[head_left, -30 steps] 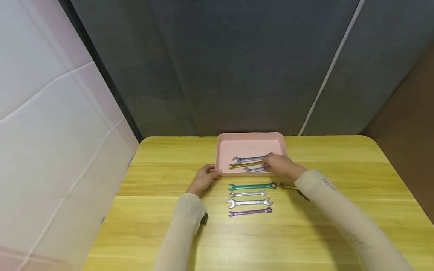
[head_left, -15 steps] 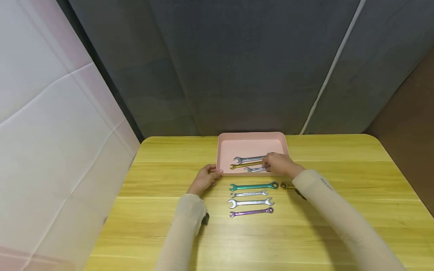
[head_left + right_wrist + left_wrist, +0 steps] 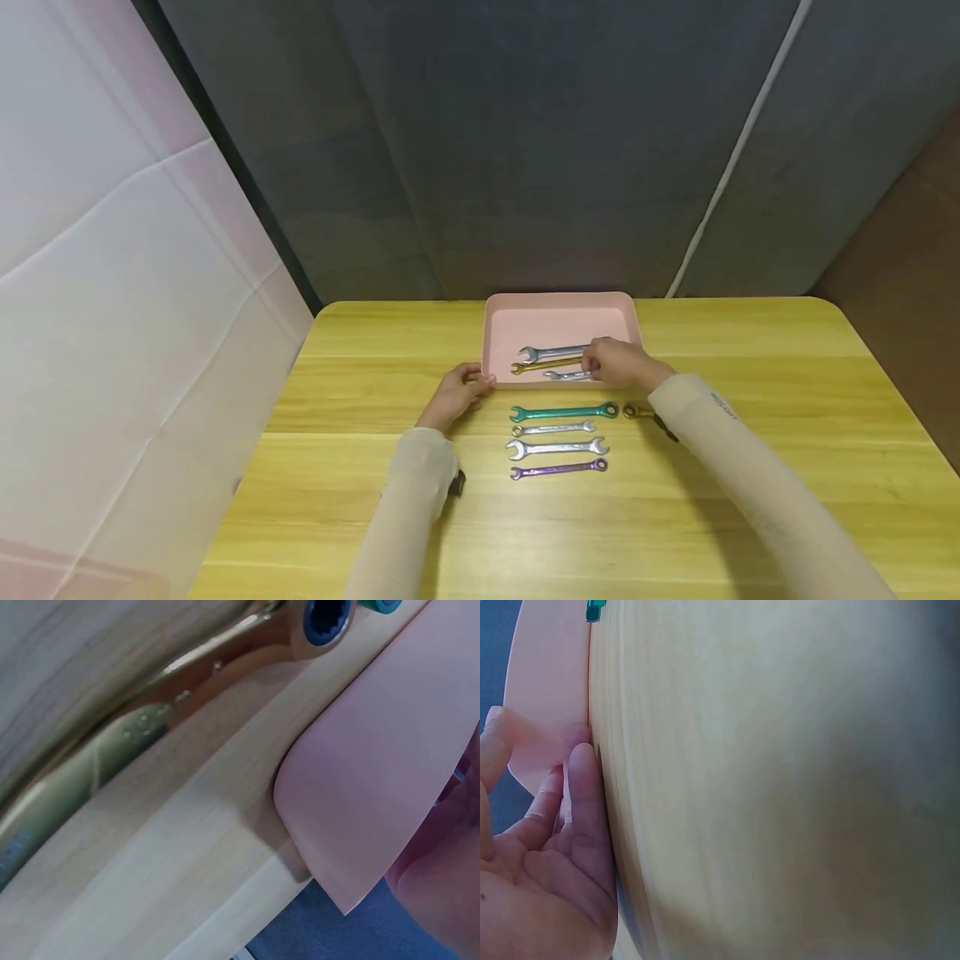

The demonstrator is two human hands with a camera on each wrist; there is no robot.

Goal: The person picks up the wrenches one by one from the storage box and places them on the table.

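Head view shows our right hand (image 3: 618,364) reaching into the pink tray (image 3: 558,315) at the far middle of the worktop (image 3: 750,467), resting over the ring ends of the wrenches that lie there; whether its fingers are clamped on the small silver wrench (image 3: 567,375) or only lie on it we cannot tell, since the back of the hand hides them. Our left hand (image 3: 454,395) presses against the tray's near left corner, its fingers fairly straight and together along the rim, as the left wrist view confirms (image 3: 555,825). We count three wrenches in the tray: a long silver wrench (image 3: 553,352) farthest back, a gold wrench (image 3: 546,364) just in front of it, and the small silver one nearest us. Five lie on the worktop in front of the tray: a green wrench (image 3: 562,412), a short silver wrench (image 3: 553,428), a larger silver wrench (image 3: 557,447) and a purple wrench (image 3: 558,468) in a neat row, and a second gold wrench (image 3: 638,411) to the right, mostly hidden under our right sleeve and seen close up in the right wrist view (image 3: 150,735). We judge the sorting somewhat under halfway: three of eight sit in the tray, five are outside it.
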